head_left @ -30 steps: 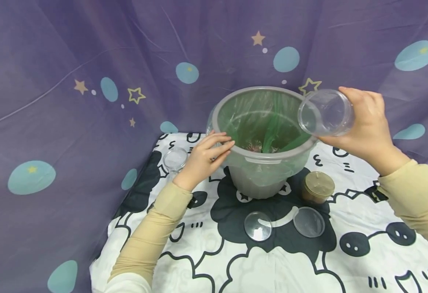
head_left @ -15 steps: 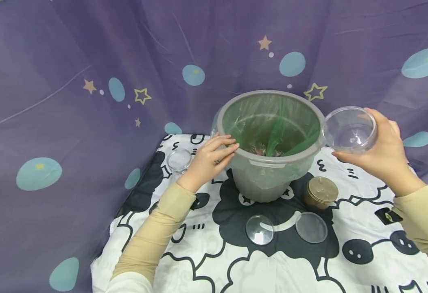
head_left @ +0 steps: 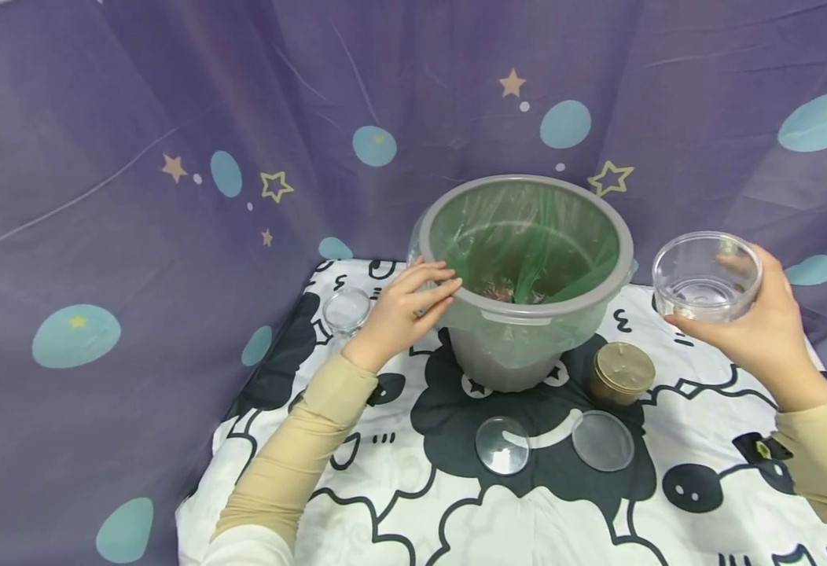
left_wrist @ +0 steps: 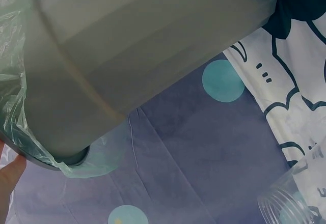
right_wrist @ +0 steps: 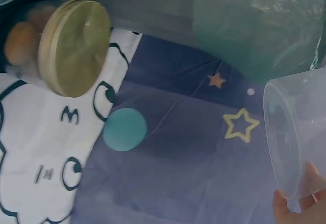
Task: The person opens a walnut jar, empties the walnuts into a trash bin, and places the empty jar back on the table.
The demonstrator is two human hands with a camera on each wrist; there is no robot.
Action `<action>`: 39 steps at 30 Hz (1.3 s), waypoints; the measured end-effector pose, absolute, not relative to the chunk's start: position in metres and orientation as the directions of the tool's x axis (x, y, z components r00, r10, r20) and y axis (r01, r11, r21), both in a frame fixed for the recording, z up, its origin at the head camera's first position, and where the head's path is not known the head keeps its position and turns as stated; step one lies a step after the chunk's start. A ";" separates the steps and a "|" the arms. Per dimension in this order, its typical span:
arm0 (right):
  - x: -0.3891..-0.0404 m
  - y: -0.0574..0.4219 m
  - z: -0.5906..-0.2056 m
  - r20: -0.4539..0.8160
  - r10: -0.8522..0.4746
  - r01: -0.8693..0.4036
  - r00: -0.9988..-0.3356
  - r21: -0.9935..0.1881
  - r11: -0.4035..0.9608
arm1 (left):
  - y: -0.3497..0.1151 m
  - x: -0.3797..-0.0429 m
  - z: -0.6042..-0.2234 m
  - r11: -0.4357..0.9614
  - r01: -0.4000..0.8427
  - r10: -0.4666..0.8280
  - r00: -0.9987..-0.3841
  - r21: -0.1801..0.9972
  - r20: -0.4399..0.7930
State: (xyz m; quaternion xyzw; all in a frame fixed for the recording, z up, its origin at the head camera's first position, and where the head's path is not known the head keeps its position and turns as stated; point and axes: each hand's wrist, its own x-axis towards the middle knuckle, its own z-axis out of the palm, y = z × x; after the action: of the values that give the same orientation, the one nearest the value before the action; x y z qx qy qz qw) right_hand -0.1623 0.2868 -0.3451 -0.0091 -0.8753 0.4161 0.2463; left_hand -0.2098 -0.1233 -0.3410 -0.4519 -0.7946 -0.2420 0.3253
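Note:
A grey trash can [head_left: 505,365] with a green plastic liner [head_left: 520,228] stands at the back middle of the cloth. Some reddish bits [head_left: 498,291] lie at its bottom. My left hand [head_left: 402,306] holds the can's left rim, fingertips over it; in the left wrist view a thumb [left_wrist: 11,175] presses at the rim. Right of the can, my right hand [head_left: 770,326] grips a clear plastic tub [head_left: 703,279] by its side, thumb in front. The tub is upright, mouth up, with nothing showing inside. The right wrist view shows fingers [right_wrist: 305,211] against the tub [right_wrist: 305,122].
A jar with a gold lid [head_left: 623,368] stands right of the can. Two clear round lids [head_left: 502,446] lie in front, the right lid [head_left: 602,440] cloudier. A clear container [head_left: 346,309] stands behind my left wrist. A purple curtain [head_left: 173,314] hangs behind.
The right hand has brought the tub from tilted over the can's right rim out to the right and down, turning it upright. The left hand keeps its place on the rim.

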 end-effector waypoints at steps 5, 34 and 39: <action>-0.154 0.299 -0.360 0.359 0.270 -0.123 -0.894 -0.774 0.621 | -0.123 -0.210 -0.341 0.476 0.875 0.560 -0.382 0.092 0.735; -0.128 0.348 -0.447 0.108 0.347 0.165 -0.932 -0.726 0.667 | -0.121 -0.211 -0.345 0.475 0.870 0.539 -0.405 0.130 0.739; -0.126 0.364 -0.467 0.050 0.335 0.206 -0.941 -0.701 0.683 | -0.121 -0.210 -0.345 0.470 0.873 0.536 -0.399 0.129 0.744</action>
State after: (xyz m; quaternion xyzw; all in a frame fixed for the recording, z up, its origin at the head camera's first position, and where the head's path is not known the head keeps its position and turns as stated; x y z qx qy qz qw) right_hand -0.1264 0.3636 -0.4673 -0.1481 -0.9132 0.3695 0.0873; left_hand -0.2102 -0.1212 -0.3446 -0.4435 -0.7944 -0.2613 0.3224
